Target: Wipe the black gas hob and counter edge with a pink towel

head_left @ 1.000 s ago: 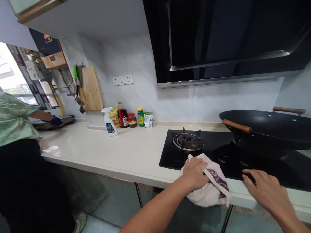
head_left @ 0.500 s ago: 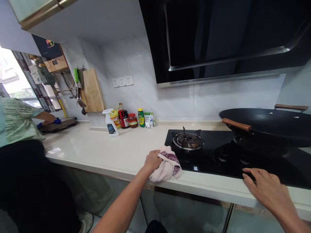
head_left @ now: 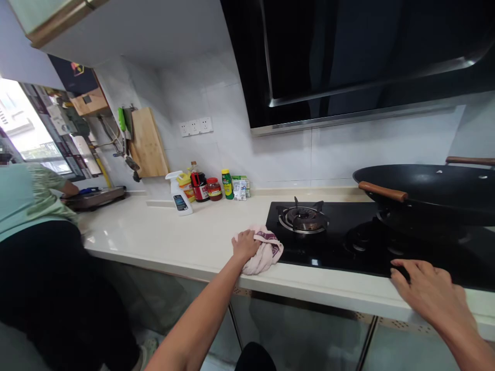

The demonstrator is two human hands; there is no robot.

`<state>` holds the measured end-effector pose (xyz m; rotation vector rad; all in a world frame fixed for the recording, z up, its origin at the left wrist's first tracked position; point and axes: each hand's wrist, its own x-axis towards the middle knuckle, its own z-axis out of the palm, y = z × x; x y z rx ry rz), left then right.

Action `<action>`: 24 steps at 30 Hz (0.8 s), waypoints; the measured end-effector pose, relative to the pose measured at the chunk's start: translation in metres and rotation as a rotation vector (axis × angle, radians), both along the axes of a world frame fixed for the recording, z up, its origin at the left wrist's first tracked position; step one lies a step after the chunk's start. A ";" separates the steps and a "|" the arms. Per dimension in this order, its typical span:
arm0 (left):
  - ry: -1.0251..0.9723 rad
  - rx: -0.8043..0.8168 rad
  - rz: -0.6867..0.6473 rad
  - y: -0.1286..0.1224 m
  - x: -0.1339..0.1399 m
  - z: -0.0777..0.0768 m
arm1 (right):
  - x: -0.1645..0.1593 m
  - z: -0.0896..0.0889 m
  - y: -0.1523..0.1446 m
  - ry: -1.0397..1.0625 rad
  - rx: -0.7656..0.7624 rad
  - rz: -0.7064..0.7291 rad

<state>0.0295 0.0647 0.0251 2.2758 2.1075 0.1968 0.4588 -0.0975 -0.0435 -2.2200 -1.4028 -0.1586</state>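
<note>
My left hand (head_left: pixel 246 246) presses down on a crumpled pale pink towel (head_left: pixel 264 257) with a dark purple band. The towel lies on the white countertop (head_left: pixel 174 234) and reaches the left front corner of the black gas cooktop (head_left: pixel 332 252). Some of my left fingers are hidden in its folds. Over at the cooktop's front edge, my right hand (head_left: pixel 431 293) has its fingers loosely bent and spread, with nothing in them. The left burner (head_left: pixel 303 219) is bare. A large black wok (head_left: pixel 429 190) with wooden handles sits on the right burner.
Along the wall stand a white spray bottle (head_left: pixel 180 196), a dark sauce bottle (head_left: pixel 200 185), a red-lidded jar (head_left: pixel 214 189) and a green bottle (head_left: pixel 227 184). A black range hood (head_left: pixel 348 62) hangs overhead. At far left another person (head_left: pixel 34 201) bends over the counter.
My left hand and the towel have shifted slightly away from the counter's front edge. My right hand stays by the cooktop edge. The view has tilted a little, and more of the other person shows.
</note>
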 end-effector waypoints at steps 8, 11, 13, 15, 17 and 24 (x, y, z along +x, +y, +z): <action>-0.092 0.037 -0.050 -0.003 -0.003 0.000 | -0.001 -0.003 -0.002 -0.024 0.049 0.020; -0.099 0.044 -0.103 -0.023 -0.016 -0.004 | 0.005 -0.009 -0.002 0.022 0.071 0.031; -0.100 0.038 -0.143 -0.035 -0.025 -0.006 | 0.005 -0.011 0.001 0.040 0.098 0.011; -0.099 0.029 -0.173 -0.043 -0.032 -0.007 | -0.004 -0.010 0.006 0.042 0.133 0.015; -0.094 0.019 -0.189 -0.045 -0.034 -0.007 | -0.026 -0.005 0.015 0.043 0.177 0.089; -0.066 0.022 -0.140 -0.007 -0.017 -0.007 | -0.136 0.019 0.051 0.147 0.336 0.504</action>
